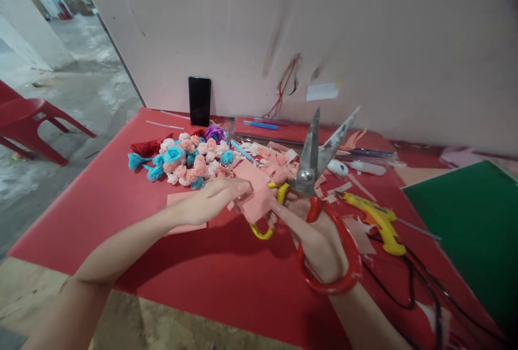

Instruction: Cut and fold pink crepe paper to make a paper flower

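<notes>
Scissors (306, 175): steel-grey, one loop yellow, the other red | paper piece (258, 207): plain salmon pink | paper flowers (199, 166): mix turquoise, pink and white, with one purple | table (226, 285): plain red | glue gun (380, 219): yellow | phone (199, 101): black | sheet (465, 226): deep green | wall (194, 21): whitish, streaked grey | chair (24, 110): red

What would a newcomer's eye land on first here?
Probably the big scissors, blades spread and pointing up, with their red loop around the right hand, which meets the left hand at a piece of pink paper. Next, likely the heap of blue, pink and white paper flowers beyond the left hand, then the large green sheet at the picture's right edge.
</notes>
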`<state>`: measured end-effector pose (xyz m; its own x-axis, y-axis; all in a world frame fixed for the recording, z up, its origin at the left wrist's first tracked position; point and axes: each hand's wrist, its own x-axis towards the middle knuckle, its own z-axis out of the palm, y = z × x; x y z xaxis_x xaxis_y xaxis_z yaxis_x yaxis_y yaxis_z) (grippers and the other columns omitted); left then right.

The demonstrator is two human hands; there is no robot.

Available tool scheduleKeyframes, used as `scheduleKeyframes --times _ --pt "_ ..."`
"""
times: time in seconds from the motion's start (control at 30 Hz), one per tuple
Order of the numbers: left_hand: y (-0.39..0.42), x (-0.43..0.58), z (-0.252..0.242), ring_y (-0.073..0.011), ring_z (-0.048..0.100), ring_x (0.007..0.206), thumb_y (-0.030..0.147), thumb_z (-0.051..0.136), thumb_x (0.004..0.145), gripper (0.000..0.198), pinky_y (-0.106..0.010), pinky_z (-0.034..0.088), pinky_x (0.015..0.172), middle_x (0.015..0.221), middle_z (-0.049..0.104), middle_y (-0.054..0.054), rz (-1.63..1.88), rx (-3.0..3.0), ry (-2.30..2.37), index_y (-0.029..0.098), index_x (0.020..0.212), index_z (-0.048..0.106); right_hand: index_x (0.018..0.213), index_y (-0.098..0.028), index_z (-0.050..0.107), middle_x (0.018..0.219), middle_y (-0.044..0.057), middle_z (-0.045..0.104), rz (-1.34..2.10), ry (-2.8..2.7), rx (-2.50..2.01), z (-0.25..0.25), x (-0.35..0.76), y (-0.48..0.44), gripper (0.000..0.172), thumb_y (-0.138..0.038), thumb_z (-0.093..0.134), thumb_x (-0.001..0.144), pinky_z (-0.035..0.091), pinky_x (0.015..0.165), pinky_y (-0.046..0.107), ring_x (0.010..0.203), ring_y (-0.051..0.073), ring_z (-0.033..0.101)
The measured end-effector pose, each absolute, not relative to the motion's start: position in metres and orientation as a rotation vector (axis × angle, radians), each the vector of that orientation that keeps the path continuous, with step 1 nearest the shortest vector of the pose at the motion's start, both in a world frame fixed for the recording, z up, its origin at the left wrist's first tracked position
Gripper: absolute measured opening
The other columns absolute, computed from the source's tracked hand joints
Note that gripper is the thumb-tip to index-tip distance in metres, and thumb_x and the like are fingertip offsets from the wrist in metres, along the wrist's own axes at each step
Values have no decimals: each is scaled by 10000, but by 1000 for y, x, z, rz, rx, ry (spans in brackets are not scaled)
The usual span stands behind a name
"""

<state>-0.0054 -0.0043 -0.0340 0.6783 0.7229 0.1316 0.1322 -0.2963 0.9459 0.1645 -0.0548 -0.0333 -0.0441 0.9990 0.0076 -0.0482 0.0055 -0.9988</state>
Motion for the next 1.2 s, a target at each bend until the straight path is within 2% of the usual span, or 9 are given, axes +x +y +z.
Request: scheduleKeyframes --times 0.1,0.23,0.33,0.53,0.73,0.87,1.03,1.13,1.2 --pt "-3 -5 -32 -106 477 642 362 344 867 298 -233 416 620 697 514 1 673 1743 700 159 738 521 846 -227 505 627 -42 516 1275 -1213 -1172 -30 162 -54 222 -336 638 707 475 502 216 520 103 514" --pt "-4 -1 -29 -99 507 659 276 509 789 145 -215 410 602 728 568 -7 612 1782 748 144 767 562 879 -230 506 742 -4 566 1226 -1283 -1226 -31 161 -54 277 -394 636 698 533 635 247 682 148 607" --pt "-6 2 -31 -94 530 647 272 534 785 142 -207 416 574 740 590 -17 680 1662 741 140 765 582 919 -237 515 799 0 593 1175 -1350 -1231 -36 163 -54 289 -350 648 689 539 686 272 736 160 616" --pt "-10 5 -38 -89 508 623 292 568 770 141 -207 417 555 716 545 -1 909 1471 781 153 756 552 908 -232 532 808 8 613 1217 -1360 -1237 -36 166 -53 278 -340 657 684 541 650 272 736 165 619" --pt "-14 3 -37 -66 510 646 140 578 733 170 -181 445 603 748 475 28 1000 1569 731 181 832 446 855 -237 517 767 6 582 1063 -1324 -1216 -24 174 -52 166 -299 591 720 525 567 241 637 135 582" --pt "-18 2 -35 -86 534 719 120 538 763 128 -207 468 671 863 558 -20 950 1808 674 174 874 508 802 -240 522 769 9 570 1098 -1371 -1195 -21 176 -52 64 -269 540 748 501 514 227 605 124 554" --pt "-20 4 -32 -110 585 754 154 515 803 30 -216 496 677 826 616 -49 961 1831 626 153 820 540 884 -234 510 825 19 575 1125 -1326 -1174 -26 175 -53 163 -281 565 738 511 555 221 730 141 589" --pt "-19 5 -32 -106 582 751 158 576 757 161 -202 495 645 844 595 -32 985 1747 733 163 901 504 888 -232 503 816 16 577 1104 -1308 -1176 -28 176 -54 180 -280 579 733 517 572 223 728 139 593" --pt "-18 4 -32 -100 558 676 213 606 746 166 -194 467 579 767 573 -8 886 1752 826 159 858 497 871 -237 505 790 6 577 1093 -1300 -1186 -27 176 -55 168 -279 586 731 519 575 228 686 132 589"
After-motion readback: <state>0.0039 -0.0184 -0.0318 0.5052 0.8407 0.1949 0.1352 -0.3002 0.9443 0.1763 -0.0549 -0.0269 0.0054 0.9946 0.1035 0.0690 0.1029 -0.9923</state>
